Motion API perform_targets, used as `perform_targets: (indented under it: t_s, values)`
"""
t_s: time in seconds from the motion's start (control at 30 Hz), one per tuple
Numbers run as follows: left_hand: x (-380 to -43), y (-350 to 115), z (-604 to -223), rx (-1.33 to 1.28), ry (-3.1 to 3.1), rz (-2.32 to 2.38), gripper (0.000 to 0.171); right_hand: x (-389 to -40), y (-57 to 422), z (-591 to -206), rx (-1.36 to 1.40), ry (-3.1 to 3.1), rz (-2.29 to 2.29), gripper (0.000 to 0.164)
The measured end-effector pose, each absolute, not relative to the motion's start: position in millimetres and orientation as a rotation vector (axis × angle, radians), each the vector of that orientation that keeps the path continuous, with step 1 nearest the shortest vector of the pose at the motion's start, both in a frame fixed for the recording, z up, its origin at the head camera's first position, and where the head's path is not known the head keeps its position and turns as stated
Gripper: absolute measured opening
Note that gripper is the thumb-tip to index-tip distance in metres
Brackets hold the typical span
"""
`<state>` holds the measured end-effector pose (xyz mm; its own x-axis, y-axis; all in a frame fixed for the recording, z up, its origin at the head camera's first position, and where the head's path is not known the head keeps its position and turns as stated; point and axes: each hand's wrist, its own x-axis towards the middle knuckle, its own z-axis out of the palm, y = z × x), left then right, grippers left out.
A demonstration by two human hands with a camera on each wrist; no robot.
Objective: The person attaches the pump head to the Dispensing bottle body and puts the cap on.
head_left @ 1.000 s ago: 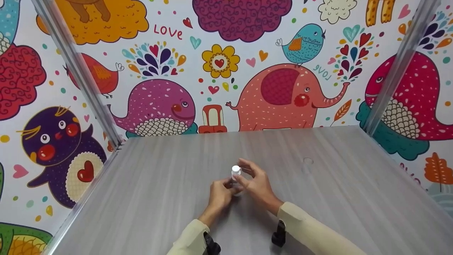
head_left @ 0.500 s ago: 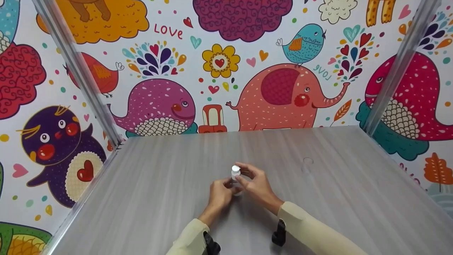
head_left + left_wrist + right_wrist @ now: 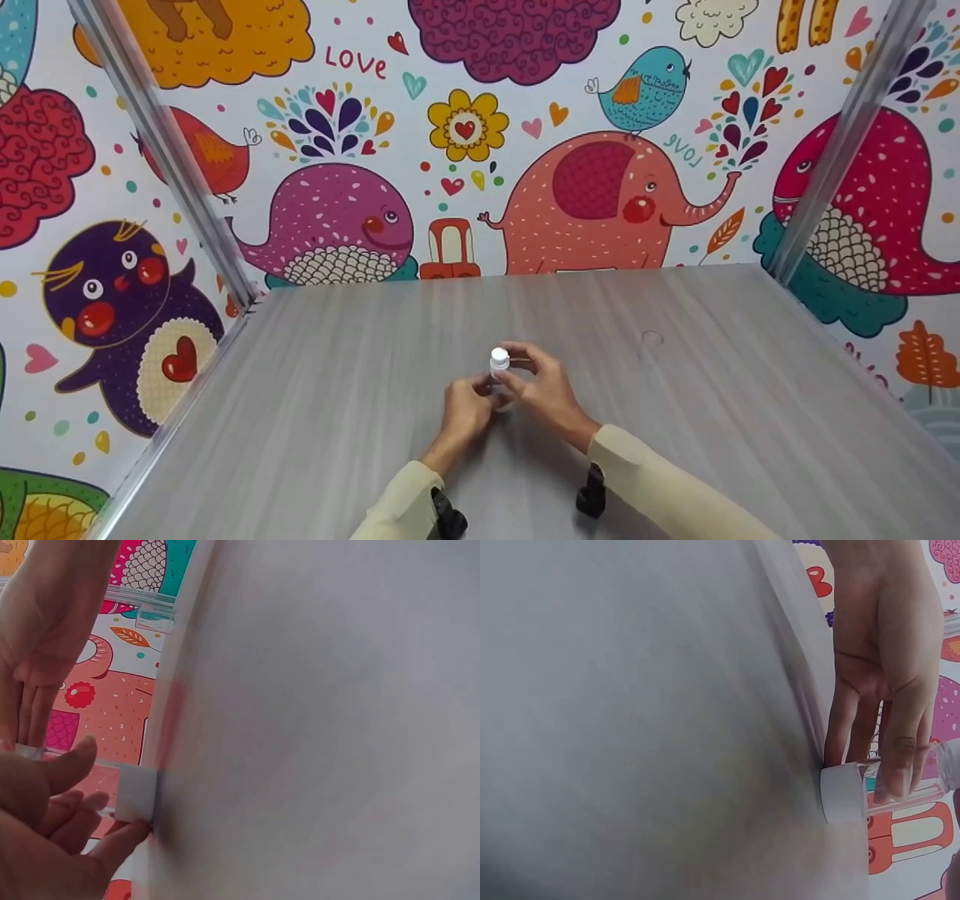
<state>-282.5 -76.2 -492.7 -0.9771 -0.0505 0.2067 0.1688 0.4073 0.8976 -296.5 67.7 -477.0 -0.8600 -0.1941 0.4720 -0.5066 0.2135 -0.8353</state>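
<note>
A clear cylindrical container (image 3: 874,799) stands on the table with its white lid (image 3: 137,793) at the bottom. My left hand (image 3: 469,411) grips it low down, thumb on one side and fingers on the other. On top of it sits a small bottle with a white cap (image 3: 499,355), upright in the head view. My right hand (image 3: 551,390) pinches that bottle between thumb and fingers. In the right wrist view only a dark sliver of the right hand shows at the right edge, and the join between the two containers is partly hidden by fingers.
Farther back to the right, a clear, empty-looking container (image 3: 651,345) stands on the grey wood-grain table (image 3: 360,390). Cartoon-printed walls (image 3: 465,67) enclose the table, with metal posts (image 3: 847,142) at the corners.
The fingers of my right hand, more raised and spread a second ago, have drawn in closer to the white-capped bottle. My left hand and the lower container have stayed in place.
</note>
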Motion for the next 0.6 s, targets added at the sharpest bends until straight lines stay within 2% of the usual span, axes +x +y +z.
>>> perform_targets:
  t_s: [0.5, 0.6]
  values:
    - [-282.8, -74.8, -491.6, -0.086, -2.477, -1.608, 0.026, -297.3, 69.0, -478.4, 0.799, -2.140, 1.609, 0.054]
    - [-283.0, -75.0, -492.2, -0.082, -2.477, -1.583, 0.027, -297.6, 67.8, -480.3, 0.847, -2.122, 1.587, 0.052]
